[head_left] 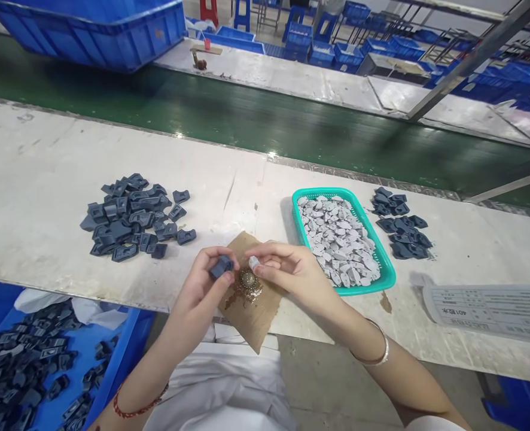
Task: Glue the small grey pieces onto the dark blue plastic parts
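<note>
over brown paper point(252, 326), the left hand point(201, 282) and right hand point(295, 270) both pinch: between left thumb and fingers, a dark block point(221, 267), long axis slanting up rightward; at right fingertips, a small white piece point(253, 262), free end up-left.

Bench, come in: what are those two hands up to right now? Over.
Left hand holding dark part. Right hand pinching small pale piece. Both over brown sheet; no obstacle seen between hands.
</note>
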### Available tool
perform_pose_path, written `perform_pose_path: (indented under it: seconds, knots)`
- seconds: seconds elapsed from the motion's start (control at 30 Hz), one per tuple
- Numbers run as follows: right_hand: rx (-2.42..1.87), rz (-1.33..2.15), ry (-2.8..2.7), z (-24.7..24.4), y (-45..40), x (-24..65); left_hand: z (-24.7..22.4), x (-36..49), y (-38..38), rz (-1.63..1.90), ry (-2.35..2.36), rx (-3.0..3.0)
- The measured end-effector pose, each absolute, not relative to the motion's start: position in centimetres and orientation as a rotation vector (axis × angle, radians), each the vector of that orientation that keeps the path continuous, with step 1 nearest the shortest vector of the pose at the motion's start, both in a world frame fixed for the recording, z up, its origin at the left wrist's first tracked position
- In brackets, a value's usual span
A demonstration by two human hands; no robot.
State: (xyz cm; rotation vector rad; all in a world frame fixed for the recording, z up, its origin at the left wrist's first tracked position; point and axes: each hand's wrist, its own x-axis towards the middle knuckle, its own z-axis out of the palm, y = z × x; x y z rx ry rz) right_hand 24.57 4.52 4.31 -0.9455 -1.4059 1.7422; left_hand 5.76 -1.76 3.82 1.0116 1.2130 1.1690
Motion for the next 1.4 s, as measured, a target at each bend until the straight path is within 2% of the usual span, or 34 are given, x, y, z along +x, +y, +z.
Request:
perform_pose_path:
  seconds: [0.13,0.27,0.43,0.57,0.73,0.93,1.1,1.2,1.4]
  knots:
    - [-1.007,1.806,-1.244,3.0,5.1,24.4,2.8,4.2,-1.9,1.149,1.346,1.054]
    - [-1.064,1.642,-1.291,2.0,5.7,24.2,2.2,3.3,-2.5,1.204,1.463,1.22]
    - [-1.12,1.431,-1.346,1.8,6.4,24.4,1.8,3.3,-4.6,1.047,1.287,1.919]
    - [-1.115,1.579,-1.195,1.9,7.2,24.8,1.2,4.3,-5.8,0.782,0.961,2.492]
    - [-1.103,1.734,-1.085,1.8,7.4,24.7,-0.5,5.7,-5.3,0.702,0.934,2.754]
    - [-1.045,1.766,-1.168,1.7,7.3,24.4,-0.3,6.7,-4.5,0.729,0.989,2.571]
    - [-1.053,1.7,-1.315,1.5,7.0,24.1,0.9,4.7,-4.9,0.938,1.205,1.796]
    - [-1.041,1.624,-1.448,1.4,6.7,23.7,0.9,3.2,-4.7,1.116,1.327,1.361]
    - [-1.109,1.342,-1.956,1.7,6.4,23.0,1.0,2.0,-3.1,1.297,1.468,1.145]
